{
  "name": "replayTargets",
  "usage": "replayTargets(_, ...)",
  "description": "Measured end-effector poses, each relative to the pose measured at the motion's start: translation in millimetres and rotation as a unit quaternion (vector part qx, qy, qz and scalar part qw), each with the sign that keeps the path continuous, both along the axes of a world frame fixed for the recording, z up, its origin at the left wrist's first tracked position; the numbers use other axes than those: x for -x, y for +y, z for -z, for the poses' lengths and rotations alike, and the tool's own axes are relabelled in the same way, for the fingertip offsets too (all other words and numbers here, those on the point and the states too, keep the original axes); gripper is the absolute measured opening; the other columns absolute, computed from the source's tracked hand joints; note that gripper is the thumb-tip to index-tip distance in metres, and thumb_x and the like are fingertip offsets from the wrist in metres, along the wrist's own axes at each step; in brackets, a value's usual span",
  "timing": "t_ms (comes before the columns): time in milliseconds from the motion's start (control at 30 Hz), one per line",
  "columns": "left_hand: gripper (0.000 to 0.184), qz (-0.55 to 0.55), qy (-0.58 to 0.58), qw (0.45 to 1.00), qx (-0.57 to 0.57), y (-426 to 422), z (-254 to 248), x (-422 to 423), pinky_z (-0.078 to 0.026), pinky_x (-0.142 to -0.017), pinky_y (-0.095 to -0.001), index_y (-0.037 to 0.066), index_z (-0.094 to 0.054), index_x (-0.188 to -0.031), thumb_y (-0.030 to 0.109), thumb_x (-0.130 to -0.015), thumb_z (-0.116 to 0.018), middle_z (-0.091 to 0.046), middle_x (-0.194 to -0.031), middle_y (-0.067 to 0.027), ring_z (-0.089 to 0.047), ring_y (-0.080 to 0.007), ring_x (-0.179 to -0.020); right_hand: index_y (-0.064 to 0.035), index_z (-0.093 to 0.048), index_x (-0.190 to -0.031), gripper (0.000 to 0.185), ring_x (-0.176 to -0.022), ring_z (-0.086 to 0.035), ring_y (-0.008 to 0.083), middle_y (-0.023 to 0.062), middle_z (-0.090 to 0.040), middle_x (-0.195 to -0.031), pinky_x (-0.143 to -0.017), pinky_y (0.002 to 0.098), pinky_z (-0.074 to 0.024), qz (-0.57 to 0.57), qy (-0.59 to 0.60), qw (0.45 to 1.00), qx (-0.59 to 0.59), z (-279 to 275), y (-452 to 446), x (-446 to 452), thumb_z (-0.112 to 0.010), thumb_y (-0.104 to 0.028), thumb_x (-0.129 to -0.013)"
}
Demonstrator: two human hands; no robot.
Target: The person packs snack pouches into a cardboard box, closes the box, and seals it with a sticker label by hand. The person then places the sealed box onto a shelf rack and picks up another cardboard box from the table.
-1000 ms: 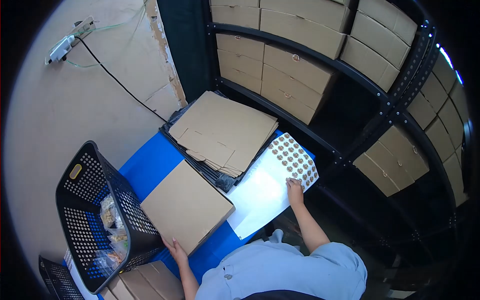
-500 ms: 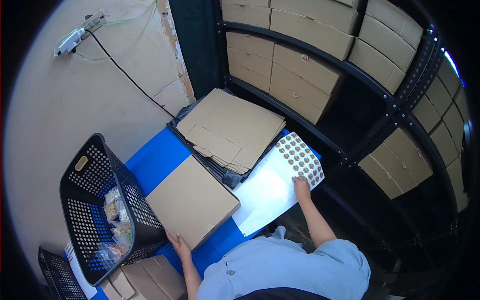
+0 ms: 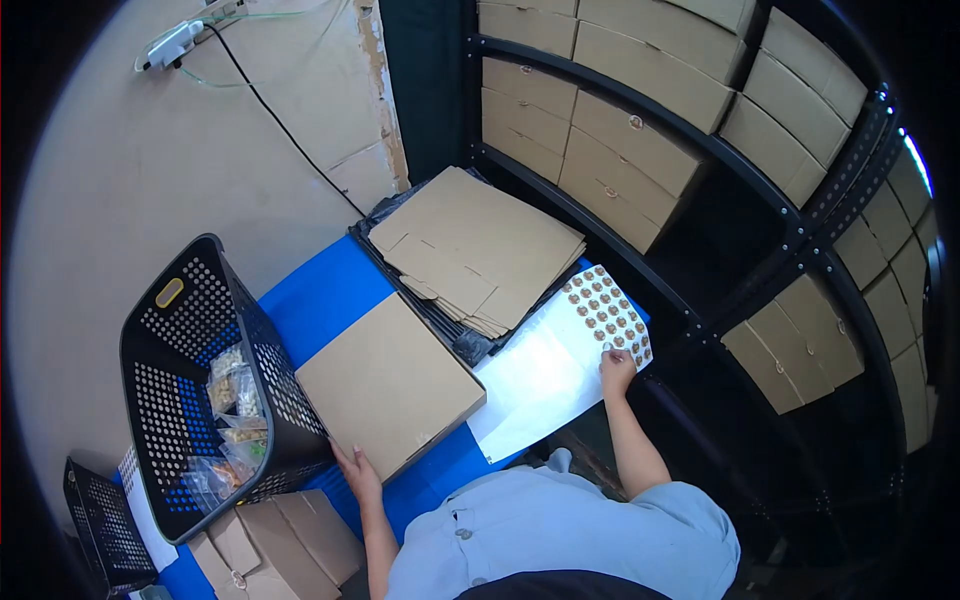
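A closed brown cardboard box [image 3: 390, 385] lies on the blue table. My left hand [image 3: 358, 478] rests against its near left corner, fingers stretched out along the side. To the right is a white sheet of round stickers [image 3: 585, 312], the brown stickers set in rows at its far end. My right hand [image 3: 618, 372] is over the sheet's right edge, finger and thumb pinched together at the end of a sticker row. A small pale bit shows at the fingertips, seemingly a sticker; the fingers partly hide it.
Flattened cardboard [image 3: 480, 245] is stacked behind the box on black plastic. A black perforated basket [image 3: 285, 400] with bagged items [image 3: 235, 385] stands at left, another cardboard box [image 3: 285, 545] below it. A black shelf rack [image 3: 735, 165] with boxes runs along the back and right.
My right hand has drawn slightly back from the sticker rows, its fingertips pinched. My left hand stays at the box corner. The whole view has shifted a little.
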State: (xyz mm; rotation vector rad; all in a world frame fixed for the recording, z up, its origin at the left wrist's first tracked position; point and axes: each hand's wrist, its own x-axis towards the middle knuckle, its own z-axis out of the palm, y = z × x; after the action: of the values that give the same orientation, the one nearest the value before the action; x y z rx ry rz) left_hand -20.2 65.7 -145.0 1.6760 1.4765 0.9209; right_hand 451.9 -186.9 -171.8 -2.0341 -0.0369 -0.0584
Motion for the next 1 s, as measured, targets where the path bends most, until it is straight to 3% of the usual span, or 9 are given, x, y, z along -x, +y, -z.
replayTargets(67, 0.059, -0.008, 0.217, 0.976, 0.020, -13.7, -49.3, -18.7, -0.027, -0.109, -0.0399, 0.004, -0.023, -0.145, 0.020, -0.095, -0.049, -0.031, -0.146, -0.0232, -0.033, -0.0352, -0.133, 0.0044, -0.066, -0.088, 0.014, -0.079, -0.065, 0.0216, 0.0123, -0.066, -0.082, -0.066, 0.0298, -0.0538, 0.056, 0.079, 0.991, -0.095, -25.4, 14.7, 19.9, -0.067, -0.005, -0.077)
replayTargets(133, 0.058, -0.024, 0.425, 0.904, 0.047, -25.0, -88.5, -37.0, -0.028, -0.109, -0.0401, 0.003, -0.027, -0.144, 0.022, -0.094, -0.050, -0.031, -0.146, -0.0235, -0.033, -0.0359, -0.133, 0.0016, -0.065, -0.088, 0.011, -0.080, -0.064, 0.0175, 0.0095, -0.065, -0.087, -0.065, 0.0282, -0.0543, -0.125, -0.142, 0.978, -0.085, -64.2, 47.1, 63.4, -0.067, -0.003, -0.078)
replayTargets(233, 0.039, 0.131, 0.282, 0.943, -0.121, -33.4, -113.9, -56.2, -0.038, -0.101, -0.0390, -0.002, -0.055, -0.121, 0.024, -0.093, -0.050, -0.051, -0.128, -0.0232, -0.048, -0.0344, -0.119, -0.0032, -0.065, -0.086, 0.014, -0.086, -0.062, 0.0223, 0.0097, -0.062, -0.091, -0.070, 0.0317, -0.0532, -0.335, -0.207, 0.914, -0.096, -121.0, 82.2, 131.6, -0.069, 0.000, -0.073)
replayTargets(367, 0.038, 0.219, 0.004, 0.970, 0.111, -33.7, -120.0, -88.9, -0.049, -0.085, -0.0331, -0.006, -0.068, -0.098, 0.028, -0.095, -0.051, -0.069, -0.092, -0.0168, -0.066, -0.0229, -0.088, -0.0048, -0.062, -0.087, 0.025, -0.092, -0.059, 0.0287, 0.0109, -0.060, -0.094, -0.079, 0.0360, -0.0501, -0.549, -0.330, 0.766, -0.060, -143.4, 111.8, 188.9, -0.072, -0.001, -0.064)
replayTargets(433, 0.034, 0.263, -0.227, 0.901, 0.261, -31.8, -109.5, -98.1, -0.050, -0.079, -0.0264, -0.006, -0.068, -0.097, 0.026, -0.094, -0.057, -0.070, -0.086, -0.0103, -0.065, -0.0140, -0.082, -0.0043, -0.062, -0.092, 0.028, -0.093, -0.060, 0.0282, 0.0108, -0.060, -0.095, -0.078, 0.0361, -0.0504, -0.595, -0.355, 0.716, -0.082, -142.3, 121.6, 207.1, -0.072, -0.002, -0.066)
replayTargets(600, 0.024, 0.268, -0.231, 0.895, 0.271, -26.5, -102.4, -86.5, -0.050, -0.080, -0.0249, -0.006, -0.067, -0.102, 0.016, -0.091, -0.062, -0.070, -0.093, -0.0091, -0.065, -0.0138, -0.084, -0.0032, -0.062, -0.095, 0.026, -0.094, -0.059, 0.0287, 0.0114, -0.059, -0.097, -0.079, 0.0366, -0.0507, -0.634, -0.382, 0.667, -0.085, -142.8, 126.7, 219.0, -0.071, -0.005, -0.070)
replayTargets(700, 0.025, 0.231, -0.283, 0.894, 0.259, -27.8, -100.3, -83.9, -0.050, -0.082, -0.0260, -0.004, -0.065, -0.106, 0.016, -0.091, -0.062, -0.068, -0.099, -0.0099, -0.065, -0.0146, -0.090, -0.0007, -0.061, -0.099, 0.022, -0.090, -0.061, 0.0251, 0.0104, -0.061, -0.094, -0.077, 0.0346, -0.0512, -0.602, -0.288, 0.741, -0.082, -143.5, 125.0, 222.2, -0.068, -0.010, -0.080)
replayTargets(767, 0.028, 0.205, -0.302, 0.898, 0.246, -32.4, -97.2, -85.5, -0.049, -0.085, -0.0275, -0.003, -0.064, -0.110, 0.019, -0.092, -0.061, -0.067, -0.105, -0.0100, -0.064, -0.0158, -0.095, 0.0012, -0.061, -0.102, 0.023, -0.084, -0.063, 0.0185, 0.0083, -0.064, -0.090, -0.073, 0.0301, -0.0510, -0.587, 0.080, 0.798, -0.108, -134.0, 129.1, 225.1, -0.063, -0.018, -0.089)
replayTargets(1000, 0.035, 0.280, -0.277, 0.888, 0.237, -44.5, -75.3, -89.8, -0.042, -0.095, -0.0321, 0.005, -0.054, -0.129, 0.022, -0.099, -0.048, -0.053, -0.132, -0.0074, -0.054, -0.0175, -0.115, -0.0026, -0.061, -0.101, 0.020, -0.078, -0.060, 0.0109, 0.0046, -0.064, -0.088, -0.073, 0.0257, -0.0501, -0.506, 0.398, 0.711, -0.283, -96.7, 139.9, 222.3, -0.056, -0.021, -0.095)
